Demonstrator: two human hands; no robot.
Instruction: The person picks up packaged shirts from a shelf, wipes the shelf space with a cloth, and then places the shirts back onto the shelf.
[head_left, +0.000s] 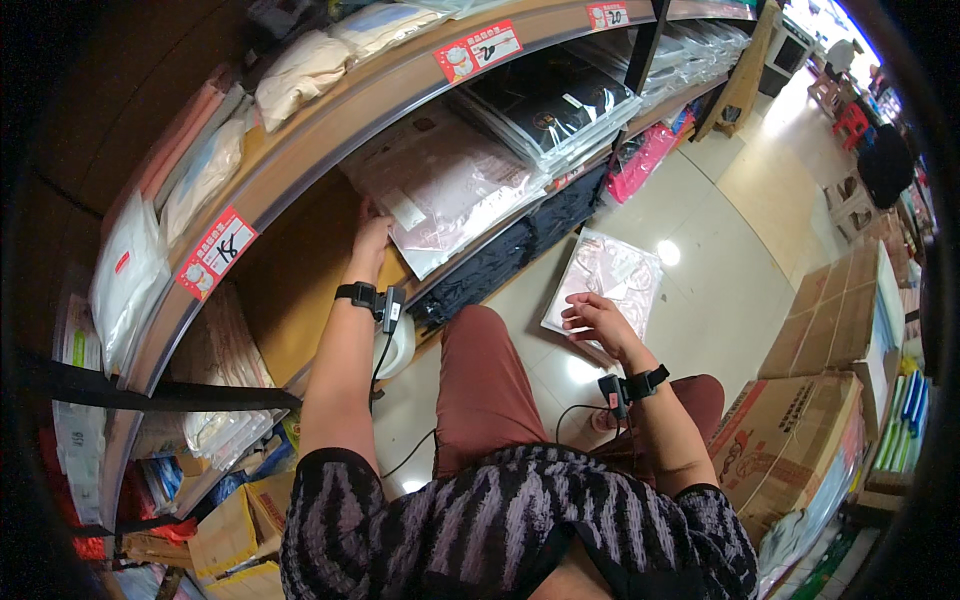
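Note:
A flat pale-pink pack in clear plastic (455, 180), likely folded cloth, lies on the middle shelf with its near corner over the front edge. My left hand (371, 238) is at its left edge, the fingers closed on that edge and partly hidden. Hovering over the floor, my right hand (598, 325) is open, its fingers loosely bent and apart with nothing in them. Just beyond it, a small stack of similar pale-pink plastic-wrapped packs (610, 275) rests on the tiles. Both wrists wear black straps with small devices.
Black plastic-wrapped packs (550, 105) are stacked beside the pink one. The upper shelf edge (350, 95) carries red price tags and overhangs my left arm. Cardboard boxes (790, 440) stand at the right. Dark bagged goods (510, 245) sit under the shelf. A red stool (851, 122) stands far off.

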